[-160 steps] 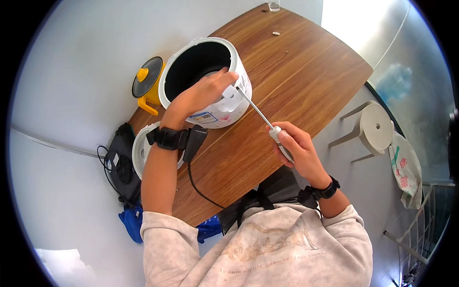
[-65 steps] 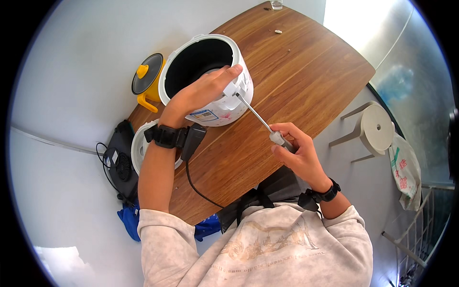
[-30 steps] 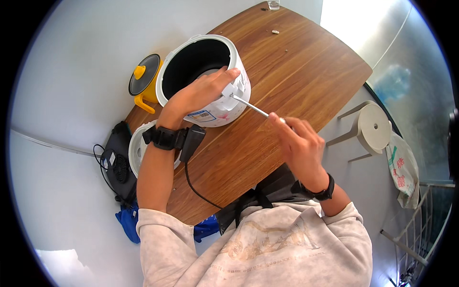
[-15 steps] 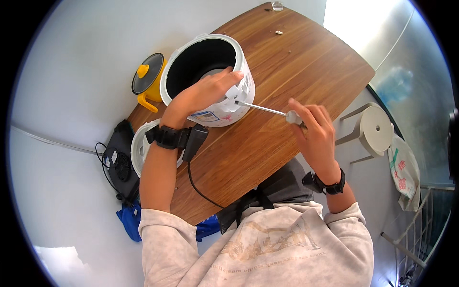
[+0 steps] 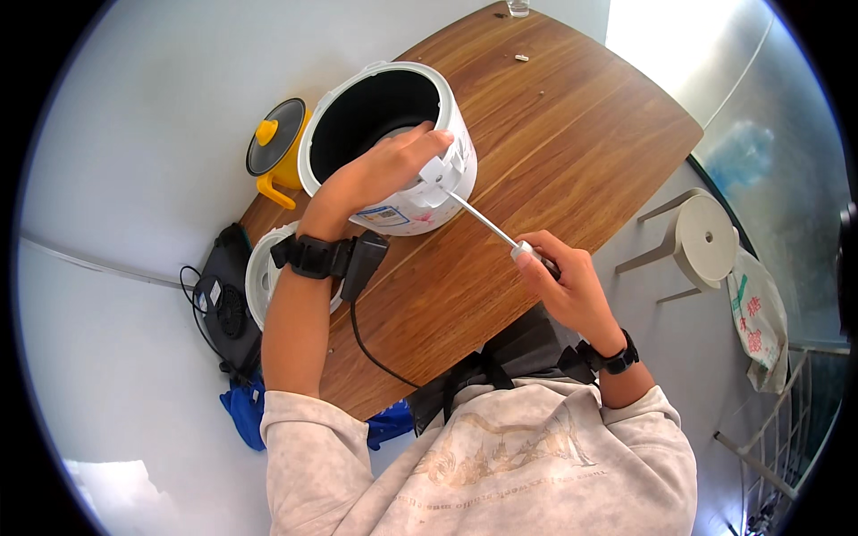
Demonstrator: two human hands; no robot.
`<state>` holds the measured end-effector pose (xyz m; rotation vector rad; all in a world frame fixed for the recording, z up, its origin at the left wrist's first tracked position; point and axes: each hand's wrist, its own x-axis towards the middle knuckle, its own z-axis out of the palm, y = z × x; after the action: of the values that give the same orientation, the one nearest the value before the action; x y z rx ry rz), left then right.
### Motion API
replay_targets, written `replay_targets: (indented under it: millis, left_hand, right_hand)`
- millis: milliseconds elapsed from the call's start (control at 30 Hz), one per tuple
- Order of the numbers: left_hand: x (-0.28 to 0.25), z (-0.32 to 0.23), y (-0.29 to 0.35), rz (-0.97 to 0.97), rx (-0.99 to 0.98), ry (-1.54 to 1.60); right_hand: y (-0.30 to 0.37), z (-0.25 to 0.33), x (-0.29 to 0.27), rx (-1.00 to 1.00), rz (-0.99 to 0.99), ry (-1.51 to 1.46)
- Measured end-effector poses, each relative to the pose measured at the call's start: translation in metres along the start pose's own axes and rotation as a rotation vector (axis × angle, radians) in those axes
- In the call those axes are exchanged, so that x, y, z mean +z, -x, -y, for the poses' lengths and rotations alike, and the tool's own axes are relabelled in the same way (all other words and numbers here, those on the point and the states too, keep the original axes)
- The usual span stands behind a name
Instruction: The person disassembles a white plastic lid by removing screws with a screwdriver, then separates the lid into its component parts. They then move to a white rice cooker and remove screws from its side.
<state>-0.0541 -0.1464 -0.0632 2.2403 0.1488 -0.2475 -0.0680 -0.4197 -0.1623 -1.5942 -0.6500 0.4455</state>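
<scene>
A white rice cooker body [image 5: 462, 143] with a dark inside stands lidless on the wooden table. My left hand [image 5: 382, 167] grips its near rim, with the fingers reaching over the edge and partly hidden inside. My right hand [image 5: 567, 279] is closed round the handle of a screwdriver [image 5: 487, 222]. The metal shaft slants up and left to the cooker's side. Its tip is at the white bracket [image 5: 435, 172] on the rim, close to a small hole. Whether the tip sits in a screw is too small to tell.
A yellow pot [image 5: 295, 152] with a dark lid stands left of the cooker. Behind my left forearm lies a round white part [image 5: 257, 279], beside a black appliance [image 5: 223, 299]. A glass [image 5: 518, 8] is at the table's far end. A beige stool [image 5: 702, 234] stands to the right.
My right hand has moved down and slightly left, so the screwdriver slants more steeply, its tip still at the bracket area. My left hand stays on the cooker rim.
</scene>
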Motion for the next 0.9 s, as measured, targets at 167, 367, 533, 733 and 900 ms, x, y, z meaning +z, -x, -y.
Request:
replay_targets:
  millis: [167, 367, 533, 733, 900]
  left_hand:
    - [0.0001, 0.0033, -0.001, -0.01, -0.013, -0.039]
    - [-0.0008, 0.0036, -0.0013, -0.007, -0.008, -0.014]
    - [0.0009, -0.0014, 0.0011, -0.013, -0.029, -0.052]
    - [0.0015, -0.0002, 0.0012, -0.027, -0.041, -0.051]
    - [0.0013, -0.0015, 0.0023, -0.026, -0.032, -0.034]
  right_hand:
    - [0.001, 0.0002, 0.0027, -0.052, -0.07, 0.107]
    - [0.0013, -0.0002, 0.0056, -0.093, -0.116, 0.143]
    - [0.0016, -0.001, 0.0064, -0.118, -0.145, 0.179]
    - [0.0016, -0.0002, 0.0064, -0.15, -0.16, 0.206]
    - [0.0009, -0.0009, 0.0068, -0.154, -0.169, 0.204]
